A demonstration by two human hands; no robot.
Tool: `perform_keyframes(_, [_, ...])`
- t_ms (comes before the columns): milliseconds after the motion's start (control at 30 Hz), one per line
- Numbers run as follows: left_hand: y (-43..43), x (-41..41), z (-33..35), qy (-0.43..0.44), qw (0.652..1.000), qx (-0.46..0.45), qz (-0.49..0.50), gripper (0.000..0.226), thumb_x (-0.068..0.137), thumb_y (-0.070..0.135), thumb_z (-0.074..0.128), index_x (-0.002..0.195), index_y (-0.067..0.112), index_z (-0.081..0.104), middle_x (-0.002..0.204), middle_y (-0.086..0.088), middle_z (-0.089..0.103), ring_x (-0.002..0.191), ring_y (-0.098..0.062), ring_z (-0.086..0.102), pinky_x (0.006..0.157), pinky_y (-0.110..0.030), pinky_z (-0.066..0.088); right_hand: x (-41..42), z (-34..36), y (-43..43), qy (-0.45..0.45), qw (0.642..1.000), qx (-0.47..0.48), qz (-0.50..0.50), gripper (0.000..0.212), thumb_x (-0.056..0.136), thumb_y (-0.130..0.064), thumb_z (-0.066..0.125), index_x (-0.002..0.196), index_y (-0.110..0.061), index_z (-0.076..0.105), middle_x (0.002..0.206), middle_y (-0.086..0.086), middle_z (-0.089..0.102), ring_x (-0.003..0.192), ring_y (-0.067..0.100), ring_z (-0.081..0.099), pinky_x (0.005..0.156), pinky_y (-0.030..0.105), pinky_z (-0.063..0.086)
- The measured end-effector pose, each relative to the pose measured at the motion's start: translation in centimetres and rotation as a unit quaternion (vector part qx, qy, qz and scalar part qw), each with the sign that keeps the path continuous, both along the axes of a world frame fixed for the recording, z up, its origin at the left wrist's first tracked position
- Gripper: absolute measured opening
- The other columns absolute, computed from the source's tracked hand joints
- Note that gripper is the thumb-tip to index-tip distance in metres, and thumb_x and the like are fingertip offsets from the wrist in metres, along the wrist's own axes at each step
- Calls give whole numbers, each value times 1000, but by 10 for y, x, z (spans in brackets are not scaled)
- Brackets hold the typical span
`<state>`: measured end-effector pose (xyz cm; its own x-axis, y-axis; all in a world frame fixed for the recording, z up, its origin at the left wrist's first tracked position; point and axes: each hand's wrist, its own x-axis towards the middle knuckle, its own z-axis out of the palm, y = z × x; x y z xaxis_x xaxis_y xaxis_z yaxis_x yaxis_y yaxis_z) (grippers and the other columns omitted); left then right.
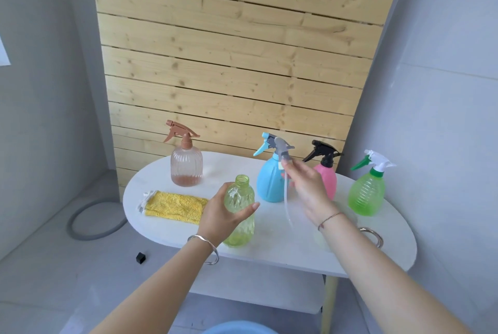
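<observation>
Yellow-green bottle (239, 222), gripped open-necked by the left hand (222, 216) just left of the blue sprayer (269, 183), awaits the grey spray head (281, 148) the right hand (308, 189) apparently pinches; its limp tube (286, 203) could miss the neck.

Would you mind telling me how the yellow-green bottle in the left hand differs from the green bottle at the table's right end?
The yellow-green bottle has an open neck; the green bottle wears a white-and-green trigger head. The left hand holds the yellow-green bottle; the green bottle stands untouched. The yellow-green bottle is paler than the green bottle. Both are translucent and upright.
</observation>
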<state>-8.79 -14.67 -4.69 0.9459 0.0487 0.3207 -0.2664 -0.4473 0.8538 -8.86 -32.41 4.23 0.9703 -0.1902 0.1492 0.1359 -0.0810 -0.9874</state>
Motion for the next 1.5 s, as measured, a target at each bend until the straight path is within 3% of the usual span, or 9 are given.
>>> perform_keyframes(133, [0, -1, 2, 25, 1000, -1, -11, 76, 65, 64, 76, 124, 22, 51, 109, 7, 67, 103, -16, 61, 87, -29, 47, -6, 58, -1, -57, 990, 129, 23, 8, 90, -29, 62, 88, -23, 66, 81, -5, 61, 80, 10, 58, 84, 26, 43])
perform_keyframes(233, [1, -4, 6, 37, 999, -3, -19, 90, 54, 80, 65, 123, 25, 50, 107, 7, 67, 102, -16, 61, 89, -32, 49, -8, 88, 6, -90, 976, 195, 42, 7, 92, -28, 60, 92, -23, 64, 94, 0, 63, 83, 10, 59, 80, 21, 44])
perform_keyframes(400, [1, -2, 4, 49, 999, 0, -22, 74, 67, 63, 76, 124, 24, 49, 106, 5, 67, 101, -18, 61, 87, -31, 48, 0, 102, 26, -111, 955, 269, 50, 10, 92, -27, 60, 100, -22, 63, 105, 2, 63, 94, 11, 61, 86, 20, 47])
perform_keyframes(567, [2, -1, 3, 52, 998, 0, -23, 79, 64, 67, 74, 126, 25, 48, 107, 5, 67, 101, -18, 62, 87, -30, 49, 9, 105, 37, -127, 951, 279, 44, 13, 92, -28, 60, 103, -21, 63, 110, 4, 61, 99, 14, 60, 85, 20, 47])
perform_keyframes(767, [1, -1, 3, 44, 999, 7, -22, 80, 65, 68, 72, 127, 25, 46, 108, 6, 67, 100, -17, 62, 88, -31, 50, 12, 96, 36, -130, 962, 237, 34, 30, 92, -28, 61, 119, -17, 62, 107, -4, 65, 96, 7, 62, 92, 21, 47])
perform_keyframes(933, [1, -2, 3, 43, 999, 1, -22, 75, 66, 65, 74, 125, 26, 47, 104, 8, 68, 98, -16, 63, 86, -31, 50, 1, 65, 40, -112, 988, 85, 60, 24, 88, -23, 65, 111, -15, 66, 89, -7, 68, 83, 3, 60, 82, 15, 47])
perform_keyframes(1033, [0, -2, 4, 31, 999, 2, -18, 72, 68, 61, 75, 124, 25, 47, 102, 9, 66, 97, -15, 62, 85, -28, 48, -5, 42, 40, -78, 988, -8, 133, 25, 85, -12, 68, 109, -7, 64, 97, 0, 69, 85, 1, 64, 78, 10, 46])
perform_keyframes(1167, [-1, -4, 5, 26, 1000, 2, -14, 69, 71, 56, 76, 125, 24, 46, 100, 10, 63, 94, -12, 58, 81, -25, 45, -4, 18, 33, -11, 974, -85, 212, 32, 85, -8, 69, 115, -1, 58, 112, 11, 68, 99, 11, 66, 81, 12, 48])
perform_keyframes(1500, [-1, -4, 5, 30, 999, 1, -26, 70, 72, 57, 75, 125, 24, 44, 101, 7, 64, 96, -16, 60, 80, -28, 48, 9, 14, 33, 20, 949, -167, 266, 27, 86, -10, 68, 113, -10, 65, 116, 2, 68, 106, 6, 64, 89, 12, 46])
